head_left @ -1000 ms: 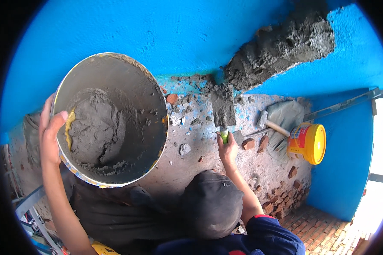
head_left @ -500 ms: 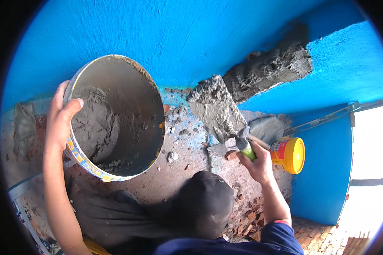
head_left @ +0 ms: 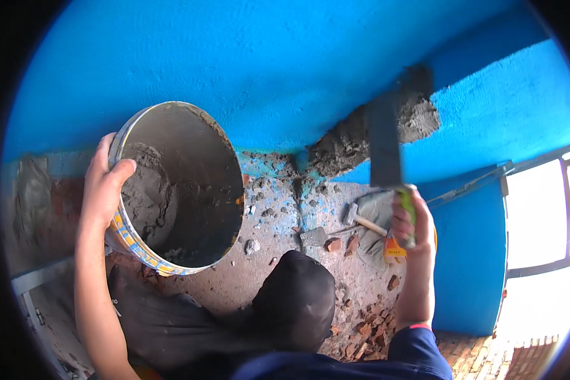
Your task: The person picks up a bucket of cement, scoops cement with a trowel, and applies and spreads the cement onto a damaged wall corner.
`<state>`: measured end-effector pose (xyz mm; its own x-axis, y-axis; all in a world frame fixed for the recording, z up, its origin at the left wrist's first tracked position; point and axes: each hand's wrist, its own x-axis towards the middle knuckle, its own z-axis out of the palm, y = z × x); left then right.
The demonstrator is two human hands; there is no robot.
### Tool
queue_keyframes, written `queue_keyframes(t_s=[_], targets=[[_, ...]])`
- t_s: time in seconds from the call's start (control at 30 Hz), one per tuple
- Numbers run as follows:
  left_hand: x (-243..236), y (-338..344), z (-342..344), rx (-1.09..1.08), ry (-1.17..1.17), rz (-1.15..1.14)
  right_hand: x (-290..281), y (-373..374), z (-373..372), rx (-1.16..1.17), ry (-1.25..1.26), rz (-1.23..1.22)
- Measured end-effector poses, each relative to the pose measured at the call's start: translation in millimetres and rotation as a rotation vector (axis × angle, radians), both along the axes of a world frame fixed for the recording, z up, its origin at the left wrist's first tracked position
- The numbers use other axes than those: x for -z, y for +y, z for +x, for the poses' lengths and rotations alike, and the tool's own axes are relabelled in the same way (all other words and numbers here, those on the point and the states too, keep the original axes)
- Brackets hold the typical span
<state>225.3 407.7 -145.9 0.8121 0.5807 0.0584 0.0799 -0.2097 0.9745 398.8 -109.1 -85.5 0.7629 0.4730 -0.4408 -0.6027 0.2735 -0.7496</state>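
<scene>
My left hand [head_left: 106, 183] grips the rim of a large round bucket [head_left: 206, 168], thumb inside and fingers outside. The bucket is tilted, and grey wet mortar [head_left: 147, 196] lies along its inner left side. My right hand [head_left: 413, 218] is closed round the green handle of a plastering trowel [head_left: 386, 142]. Its flat blade is raised, blurred by motion, and stands over a rough grey mortar patch [head_left: 342, 149] at the corner of the blue wall. Whether the blade touches the patch I cannot tell.
Below the corner lie a hammer [head_left: 365, 221], a small flat trowel blade [head_left: 313, 237] and broken brick pieces [head_left: 367, 329]. A yellow tub [head_left: 396, 248] is partly hidden behind my right hand. My dark-clothed knee [head_left: 297, 294] is between the bucket and the rubble.
The trowel, loaded with mortar and held low before, has swung up to the wall patch, its blade turned upright. My left hand stays on the bucket rim.
</scene>
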Motion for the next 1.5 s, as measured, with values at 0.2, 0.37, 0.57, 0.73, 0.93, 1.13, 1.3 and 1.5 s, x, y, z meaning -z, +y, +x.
queue_keyframes(t_s=[0.2,0.37,0.57,0.73,0.93,1.13,1.3,1.5], targets=[[10.5,9.5,-7.7,-0.023,0.060,0.186,-18.0,21.8,-27.7,-0.042,-0.238,-0.149],[5.7,4.0,0.0,0.007,0.052,0.163,7.7,17.4,-69.7,0.127,-0.572,-0.460],[6.9,1.1,1.7,0.006,0.041,0.124,58.2,47.4,-57.7,-0.169,-0.137,-0.667],[4.5,-4.0,1.7,-0.036,0.085,0.259,51.8,83.3,-23.7,-0.411,-0.234,-0.872],[4.0,-1.5,-0.9,-0.010,0.081,0.203,42.0,104.9,-6.8,-0.344,-0.128,-0.699],[-2.7,-2.8,2.2,0.008,0.134,0.174,28.6,131.5,0.2,-0.143,-0.046,-0.592],[-7.8,-10.1,2.9,-0.028,0.191,0.201,32.4,131.0,8.5,-0.090,-0.070,-0.529],[-5.5,-5.9,1.0,-0.018,0.170,0.158,24.5,140.2,3.6,-0.057,-0.123,-0.567]])
